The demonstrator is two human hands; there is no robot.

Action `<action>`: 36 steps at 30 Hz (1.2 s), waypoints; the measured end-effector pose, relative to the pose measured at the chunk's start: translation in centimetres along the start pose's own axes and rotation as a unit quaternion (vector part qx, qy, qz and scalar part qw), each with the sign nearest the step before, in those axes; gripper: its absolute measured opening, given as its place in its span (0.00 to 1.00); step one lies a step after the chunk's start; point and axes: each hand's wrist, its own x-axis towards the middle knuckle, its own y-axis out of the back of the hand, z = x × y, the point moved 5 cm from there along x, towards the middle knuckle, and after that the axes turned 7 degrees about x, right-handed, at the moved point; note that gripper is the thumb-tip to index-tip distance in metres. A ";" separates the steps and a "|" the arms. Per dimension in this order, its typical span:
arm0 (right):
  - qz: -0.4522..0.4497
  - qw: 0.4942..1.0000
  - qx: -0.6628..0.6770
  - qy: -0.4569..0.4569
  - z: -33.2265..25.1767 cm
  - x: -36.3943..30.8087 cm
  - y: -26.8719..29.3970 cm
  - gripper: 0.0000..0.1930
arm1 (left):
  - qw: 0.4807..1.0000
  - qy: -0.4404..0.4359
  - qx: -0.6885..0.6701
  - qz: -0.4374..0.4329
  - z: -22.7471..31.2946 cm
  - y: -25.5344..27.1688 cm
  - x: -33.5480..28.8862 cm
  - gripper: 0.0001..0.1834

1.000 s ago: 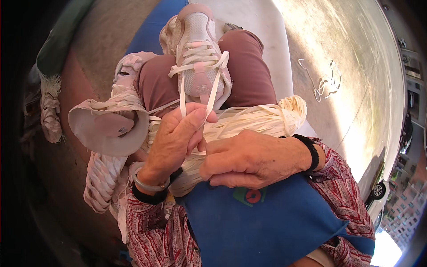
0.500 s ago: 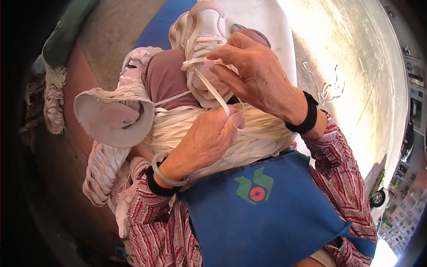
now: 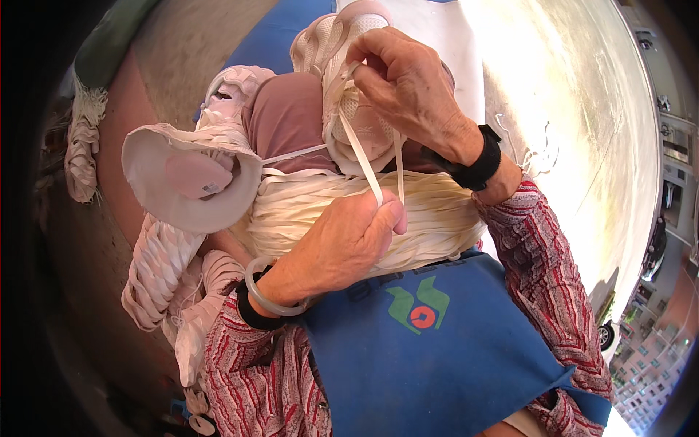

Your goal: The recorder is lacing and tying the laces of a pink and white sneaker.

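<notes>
A blue apron [image 3: 437, 371] bearing a green and red emblem covers the person's front, between two red-and-white striped sleeves [image 3: 542, 273]. The left wrist wears a pale translucent bangle [image 3: 262, 295] beside a black band. The left hand [image 3: 349, 233] is closed, thumb against the curled fingers, clamped on two strands of a flat white lace [image 3: 362, 156] that run up from it to the shoe. Under and beyond this hand, a thick bundle of cream laces [image 3: 302, 211] lies across the lap.

The pale pink and white shoe [image 3: 364, 135] rests past the bundle, above the thighs, its tongue end toward the person. The right hand [image 3: 419, 91], a black band [image 3: 480, 164] on its wrist, is over the shoe's right side, well apart from the left hand; its thumb and forefinger meet on the lace near the eyelets, and its other fingers are bent.

To the left, a flared, open-mouthed white piece [image 3: 193, 211] with a pink patch inside stands beside the pink trouser leg [image 3: 287, 120], above a layered white and pink stack [image 3: 160, 273]. Just behind the shoe is a second shoe [image 3: 307, 47]. Farther right, loose laces [image 3: 540, 156] lie on the sunlit floor [image 3: 568, 80].
</notes>
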 end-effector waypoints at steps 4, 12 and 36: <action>0.006 0.981 0.133 -0.140 2.5 0.8 -0.7 0.09 | 0.996 0.033 -0.078 -0.007 -0.4 0.1 -1.3 0.17; -0.064 0.978 0.114 -0.161 3.8 -0.6 3.2 0.15 | 0.971 0.065 -0.197 0.119 -3.8 2.2 -3.6 0.16; -0.037 0.990 -0.132 0.008 2.7 -0.1 0.9 0.08 | 0.975 0.080 -0.191 0.076 -3.7 2.5 -4.7 0.16</action>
